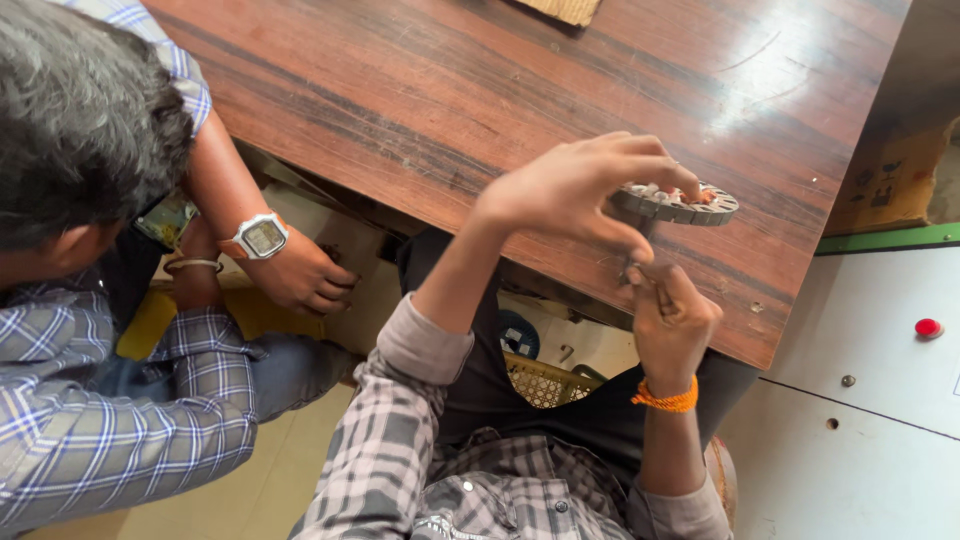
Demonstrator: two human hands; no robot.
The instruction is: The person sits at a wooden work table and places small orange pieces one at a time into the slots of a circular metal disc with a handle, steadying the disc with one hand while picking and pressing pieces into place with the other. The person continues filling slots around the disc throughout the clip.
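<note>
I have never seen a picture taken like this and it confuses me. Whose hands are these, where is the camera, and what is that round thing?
The camera sits on a person's head and looks down, so you see that person's own arms from above. Their left hand pinches a flat round metal disc with little teeth around its rim, held just over a brown wooden table. Their right hand, with an orange thread band on the wrist, is closed below the disc, fingertips up against it; whether it holds a small tool is too hidden to tell. At the left sits a second person in a blue checked shirt, wearing a wristwatch. At the table's far edge lies a pale board.
</note>
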